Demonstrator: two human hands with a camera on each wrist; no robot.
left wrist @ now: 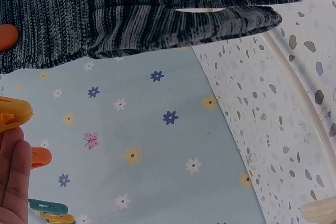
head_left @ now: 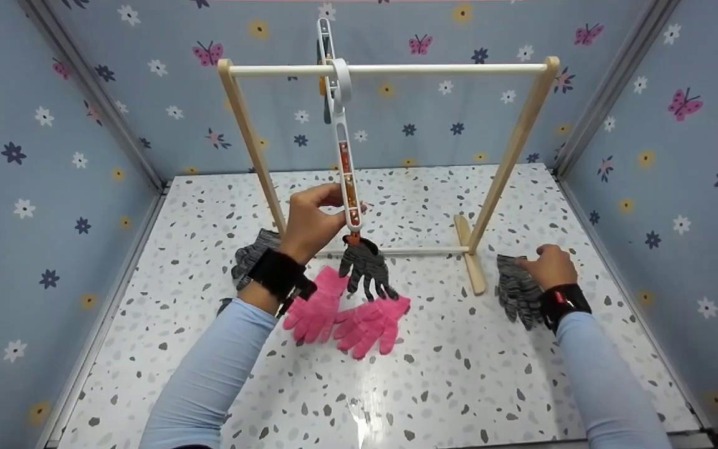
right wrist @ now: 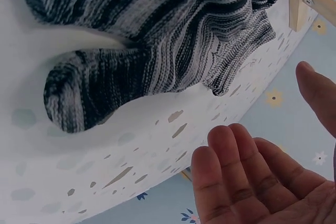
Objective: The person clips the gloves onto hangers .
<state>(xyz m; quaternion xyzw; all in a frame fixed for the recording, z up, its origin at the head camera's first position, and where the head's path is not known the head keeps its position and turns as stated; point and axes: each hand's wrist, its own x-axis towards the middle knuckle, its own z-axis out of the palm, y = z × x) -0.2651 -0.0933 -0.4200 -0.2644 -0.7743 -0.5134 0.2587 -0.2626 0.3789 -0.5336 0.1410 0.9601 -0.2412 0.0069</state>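
Observation:
A white folding clip hanger hangs by its hook on the wooden rack's top bar, nearly end-on in the head view. My left hand grips its near end, with fingertips showing beyond the bar. A dark grey striped knit glove dangles from an orange clip at that end. In the left wrist view my fingers are at a yellow clip. My right hand, fingers extended and holding nothing, is beside another grey striped glove lying on the table.
Two pink gloves lie on the speckled table below the hanging one. More grey knit fabric lies behind my left wrist. The rack stands ahead on wooden feet; patterned walls enclose the table on three sides.

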